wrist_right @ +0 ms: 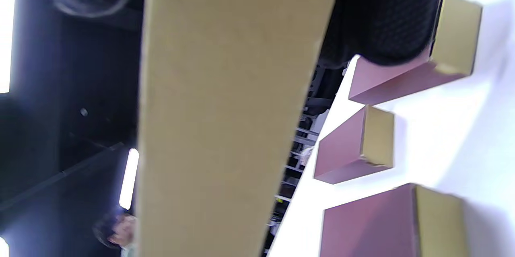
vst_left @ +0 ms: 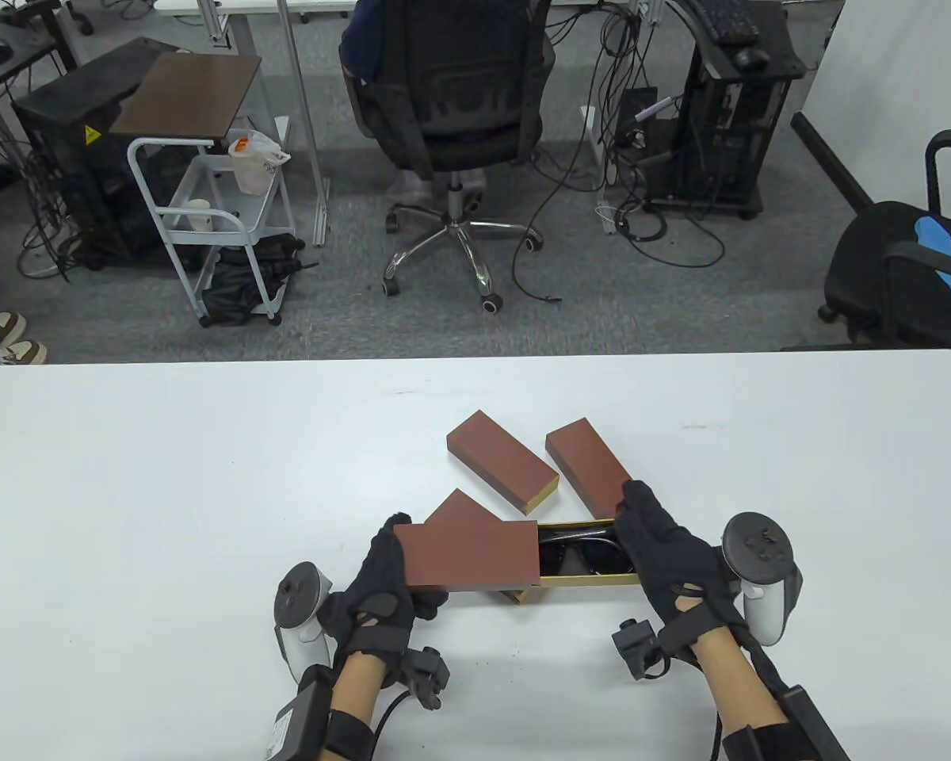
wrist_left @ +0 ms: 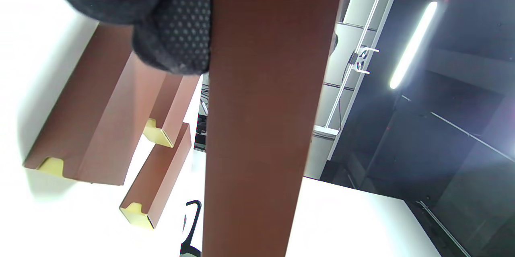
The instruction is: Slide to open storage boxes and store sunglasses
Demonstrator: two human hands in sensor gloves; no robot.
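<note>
Near the table's front edge I hold one storage box in both hands, slid partly apart. My left hand (vst_left: 388, 575) grips its brown sleeve (vst_left: 469, 556), seen close up as a brown panel (wrist_left: 261, 120). My right hand (vst_left: 656, 547) grips the end of the gold inner tray (vst_left: 594, 580), which fills the right wrist view as a gold panel (wrist_right: 225, 120). Dark sunglasses (vst_left: 574, 548) lie inside the exposed tray.
Three more closed brown boxes lie just behind: one (vst_left: 502, 460) in the middle, one (vst_left: 590, 464) to its right, one (vst_left: 461, 509) partly under the held sleeve. The white table (vst_left: 166, 507) stretches wide to the left and right. Office chairs and a cart stand beyond the far edge.
</note>
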